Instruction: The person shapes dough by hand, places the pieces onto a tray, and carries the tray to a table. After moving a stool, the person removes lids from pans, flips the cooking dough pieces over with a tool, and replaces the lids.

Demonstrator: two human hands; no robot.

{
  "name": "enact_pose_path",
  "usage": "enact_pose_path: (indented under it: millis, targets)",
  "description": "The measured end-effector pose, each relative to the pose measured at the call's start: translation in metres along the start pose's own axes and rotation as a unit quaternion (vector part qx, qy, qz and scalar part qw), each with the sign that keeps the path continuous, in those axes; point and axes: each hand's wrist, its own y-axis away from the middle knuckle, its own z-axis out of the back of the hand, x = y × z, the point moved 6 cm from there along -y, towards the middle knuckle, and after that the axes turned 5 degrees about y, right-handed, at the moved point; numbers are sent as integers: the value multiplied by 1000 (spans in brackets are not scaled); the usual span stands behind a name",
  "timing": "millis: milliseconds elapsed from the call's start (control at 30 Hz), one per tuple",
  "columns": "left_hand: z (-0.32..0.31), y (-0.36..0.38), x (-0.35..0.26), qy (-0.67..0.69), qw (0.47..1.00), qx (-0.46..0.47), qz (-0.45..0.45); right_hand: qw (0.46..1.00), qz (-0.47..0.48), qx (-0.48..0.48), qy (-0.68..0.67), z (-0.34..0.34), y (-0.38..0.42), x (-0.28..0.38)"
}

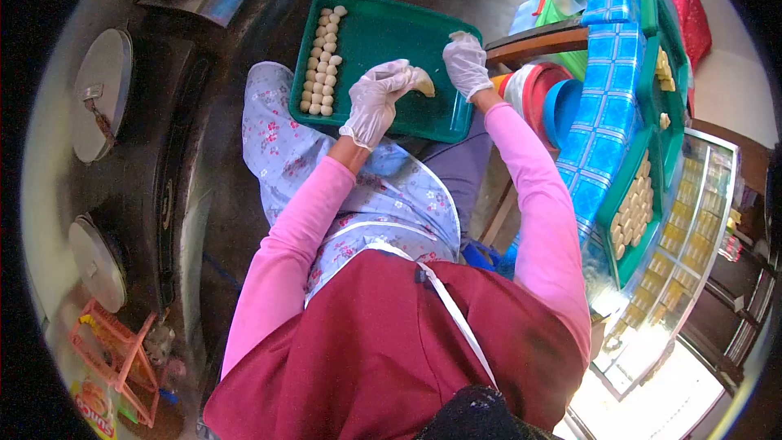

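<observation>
My left hand [376, 102], in a thin whitish glove, is closed around a piece of pale dough [424, 83] whose curved end sticks out to the right. It is above a green tray [383, 33] that lies on my lap. Along the tray's left side sit rows of small round dough balls [319, 73], close together. My right hand [467, 67], gloved too, is over the tray's right rim, apart from the dough piece. Its fingers look curled together, and what they hold, if anything, is hidden.
On the right, a blue checked cloth [607, 90] covers a surface with more green trays, one bearing several dough pieces [632, 208]. Red and blue round containers [562, 110] stand beside my right forearm. Round lids [102, 95] and an orange basket [118, 350] are at left.
</observation>
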Motion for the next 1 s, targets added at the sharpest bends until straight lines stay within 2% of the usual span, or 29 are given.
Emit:
enact_pose_path:
  millis: [67,100,133,167,200,300,333,467,567,667,767,800,900,933,1000]
  targets:
    - [-5,1,-4,-19,999,-26,-31,997,38,27,-57,23,7,-1]
    - [-8,-5,-2,-34,999,-33,-23,966,-12,33,-256,33,8,-13]
    - [1,-5,-4,-62,996,-55,-16,884,-61,44,-462,34,14,-10]
    - [7,-8,-3,-90,993,-74,-7,758,-108,51,-641,32,22,-7]
    - [6,-10,3,-98,992,-75,1,678,-193,160,-691,41,32,-4]
    - [2,-10,12,-133,989,-60,24,458,-185,126,-860,78,58,25]
    - [0,-9,12,-141,989,-45,26,452,-175,124,-866,86,61,34]
    - [-10,0,7,-155,988,17,18,609,-194,39,-768,91,73,36]
    - [-18,5,4,-191,980,46,6,722,-143,-32,-676,109,73,34]
    - [-14,0,7,-206,977,45,16,724,-131,-45,-675,115,72,29]
    - [-27,1,4,-204,977,64,3,567,-166,6,-807,86,71,24]
    - [-27,0,5,-201,977,65,6,450,-191,12,-872,79,72,26]
    - [-27,-1,6,-229,972,56,-1,326,-210,145,-910,69,75,37]
    - [-27,1,3,-262,964,47,-16,539,-135,68,-829,81,75,30]
    - [-25,1,3,-309,950,35,-33,523,-214,80,-821,80,81,29]
